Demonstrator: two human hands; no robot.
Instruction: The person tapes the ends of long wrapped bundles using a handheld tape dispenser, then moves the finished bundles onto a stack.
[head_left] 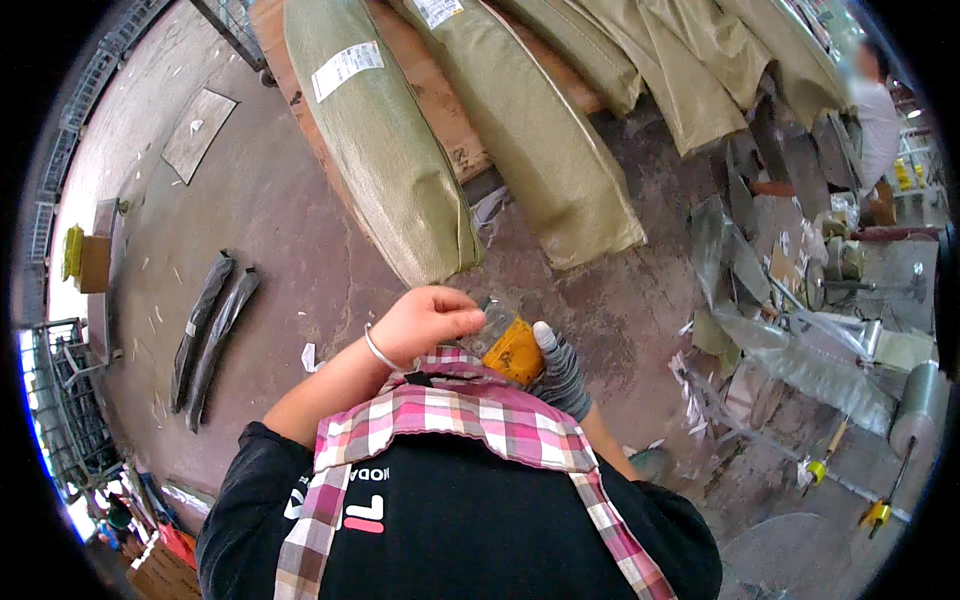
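One slack grip could drop the scuffed yellow-orange object (514, 353) onto the floor (640, 370), since the gloved right hand (566, 382) seems to hold it by one side only; pulled bodyward, it might also catch the checked apron (460, 418). The object lies between the hands, touching the right thumb and just right of the bare left hand (432, 325), whose fingers are curled; whether they pinch its clear part (502, 316), I cannot tell.
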